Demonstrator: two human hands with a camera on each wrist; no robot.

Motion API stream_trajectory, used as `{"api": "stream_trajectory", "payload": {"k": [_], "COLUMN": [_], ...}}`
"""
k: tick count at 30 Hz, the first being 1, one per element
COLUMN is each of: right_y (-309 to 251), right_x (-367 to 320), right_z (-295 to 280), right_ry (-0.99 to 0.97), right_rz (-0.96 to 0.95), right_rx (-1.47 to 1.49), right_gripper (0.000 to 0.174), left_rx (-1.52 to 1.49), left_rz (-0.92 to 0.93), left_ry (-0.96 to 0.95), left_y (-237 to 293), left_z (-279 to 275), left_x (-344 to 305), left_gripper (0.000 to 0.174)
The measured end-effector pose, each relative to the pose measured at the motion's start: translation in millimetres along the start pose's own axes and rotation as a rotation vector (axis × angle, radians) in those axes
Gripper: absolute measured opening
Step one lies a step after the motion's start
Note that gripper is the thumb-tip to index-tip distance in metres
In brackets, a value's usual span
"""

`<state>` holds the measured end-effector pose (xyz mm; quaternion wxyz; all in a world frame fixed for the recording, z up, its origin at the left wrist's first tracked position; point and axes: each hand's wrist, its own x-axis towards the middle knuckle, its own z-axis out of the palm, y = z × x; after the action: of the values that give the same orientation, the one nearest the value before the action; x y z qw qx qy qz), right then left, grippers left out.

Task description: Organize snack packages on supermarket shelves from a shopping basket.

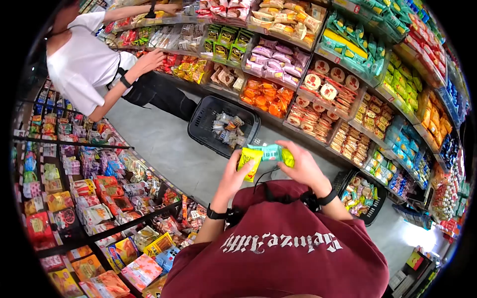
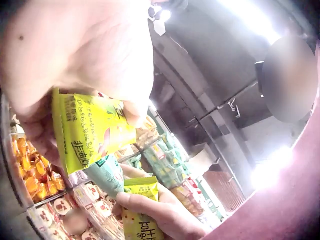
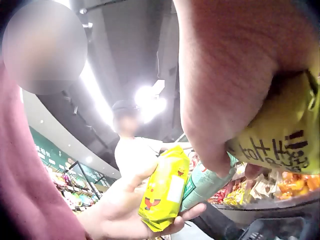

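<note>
In front of the maroon shirt, my left hand (image 1: 232,175) grips a yellow-green snack packet (image 1: 250,163), its printed face turned up, thumb across its front. My right hand (image 1: 305,166) holds a second yellow-green packet (image 1: 287,157), partly covered by the fingers. Between the two lies a teal snack packet (image 1: 271,152), bridging from one hand to the other. The right wrist view has this teal packet (image 3: 205,184) right beside the left hand's yellow packet (image 3: 167,190), with fingers of both hands at it. Seen from the left wrist, the right thumb lies by the other yellow packet (image 2: 142,210).
A dark basket (image 1: 195,130) holding small packets stands on the floor beyond my hands. Another basket (image 1: 376,208) with snacks is at the right. Shelves of snacks (image 1: 325,89) curve along the far side, bins (image 1: 99,208) line the left. A person in white (image 1: 82,64) reaches toward the shelves.
</note>
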<state>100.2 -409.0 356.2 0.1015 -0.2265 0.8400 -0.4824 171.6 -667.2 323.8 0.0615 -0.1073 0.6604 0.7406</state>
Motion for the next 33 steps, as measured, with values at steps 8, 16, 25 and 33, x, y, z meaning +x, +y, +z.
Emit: {"api": "stream_trajectory", "payload": {"k": [8,16,25,33], "right_y": [51,90,119,131], "right_x": [51,121,283,290], "right_z": [-55,-84,-126,-128], "right_ry": [0.083,0.215,0.347,0.329], "right_rz": [0.169,0.292,0.398,0.48], "right_rx": [-0.046,-0.053,-0.06,-0.096], "right_gripper": [0.059,0.067,0.063,0.058], "left_rx": [0.093,0.183,0.076,0.19], "left_rz": [-0.055,-0.211,-0.092,-0.22], "left_ry": [-0.241,-0.418,-0.449,-0.545], "left_y": [14,27,59,34], "left_z": [46,79,97,117], "left_x": [118,287,486,566], "left_gripper": [0.053,0.05,0.051,0.06]}}
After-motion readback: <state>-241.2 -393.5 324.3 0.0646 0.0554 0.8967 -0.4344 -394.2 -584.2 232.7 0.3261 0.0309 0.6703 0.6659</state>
